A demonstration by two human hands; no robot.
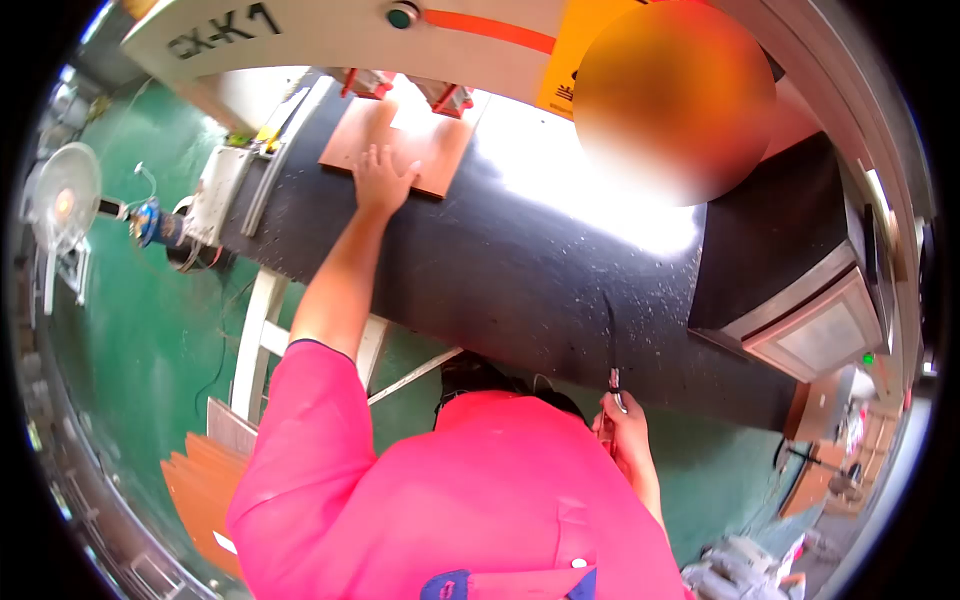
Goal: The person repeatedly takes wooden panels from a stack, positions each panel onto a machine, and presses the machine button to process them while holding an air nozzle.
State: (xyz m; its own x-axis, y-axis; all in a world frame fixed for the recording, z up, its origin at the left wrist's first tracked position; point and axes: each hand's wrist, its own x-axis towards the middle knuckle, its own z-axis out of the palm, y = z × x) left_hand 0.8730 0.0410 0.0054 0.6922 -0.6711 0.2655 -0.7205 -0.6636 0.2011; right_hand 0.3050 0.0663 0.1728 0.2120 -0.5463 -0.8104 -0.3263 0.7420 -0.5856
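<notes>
My left hand (382, 183) lies with its fingers spread on the near edge of a reddish-brown board (435, 155). The board rests flat on the black machine table (480, 265), its far end beneath red-edged parts of the machine. Low on the right, my right hand (625, 430) is wrapped round a small tool (613, 390) with a metal tip, held at the table's near edge. A thin dark line, perhaps a hose, runs up from the tool's tip over the table.
Above is a pale machine beam (320, 40) marked CX-K1. A black box with a screen (820, 325) stands at right. A metal rail (275, 170) and a fan (65, 195) are at left. Brown panels (205, 490) lean at lower left.
</notes>
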